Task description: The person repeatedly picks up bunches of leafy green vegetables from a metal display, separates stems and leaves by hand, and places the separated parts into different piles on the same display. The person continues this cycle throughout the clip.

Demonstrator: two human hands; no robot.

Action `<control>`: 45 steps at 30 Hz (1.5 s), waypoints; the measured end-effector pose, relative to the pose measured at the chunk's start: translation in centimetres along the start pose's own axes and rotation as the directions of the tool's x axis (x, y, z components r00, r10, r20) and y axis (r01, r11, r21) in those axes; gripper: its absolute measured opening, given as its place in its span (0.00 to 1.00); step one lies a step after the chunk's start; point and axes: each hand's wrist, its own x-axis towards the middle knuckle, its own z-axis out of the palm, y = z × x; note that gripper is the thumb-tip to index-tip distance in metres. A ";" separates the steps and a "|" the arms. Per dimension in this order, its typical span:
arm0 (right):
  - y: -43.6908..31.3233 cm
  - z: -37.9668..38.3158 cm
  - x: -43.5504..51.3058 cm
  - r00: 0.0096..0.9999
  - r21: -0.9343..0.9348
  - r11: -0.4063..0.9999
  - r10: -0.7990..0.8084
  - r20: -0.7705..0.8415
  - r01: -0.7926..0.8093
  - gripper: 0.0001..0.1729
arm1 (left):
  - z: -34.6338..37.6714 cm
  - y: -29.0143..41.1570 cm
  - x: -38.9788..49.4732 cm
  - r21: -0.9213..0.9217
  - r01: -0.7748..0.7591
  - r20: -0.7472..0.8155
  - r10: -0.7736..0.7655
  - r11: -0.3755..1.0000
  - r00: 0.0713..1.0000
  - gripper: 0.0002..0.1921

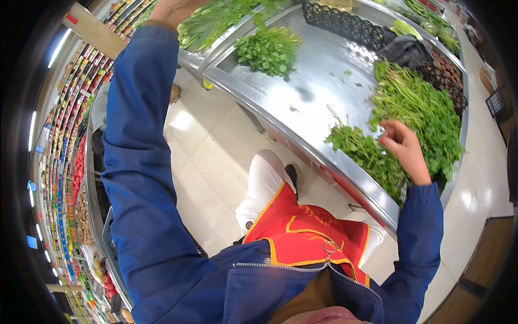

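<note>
My left hand is stretched out at the top left, beside leafy greens; the picture's edge cuts off its fingers. Over the right end of a stainless steel display counter hovers my right hand, its fingers bent and thumb apart, with nothing visible between them. Beneath it lies a smaller heap of coriander, leaves towards the counter's front edge. A large pile of coriander spreads just beyond that hand. Another coriander bunch rests at the counter's left end.
A black plastic lattice divider runs along the counter's back. Dark cloth or netting drapes over it, near brown round produce. The metal front rim stands close before my legs. Stocked shelves line the left.
</note>
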 end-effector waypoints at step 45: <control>-2.5 1.4 0.7 0.958 -0.238 0.943 0.265 0.114 -0.232 0.20 | -20.9 -28.9 9.8 0.643 -0.028 -0.293 0.279 0.765 0.915 0.11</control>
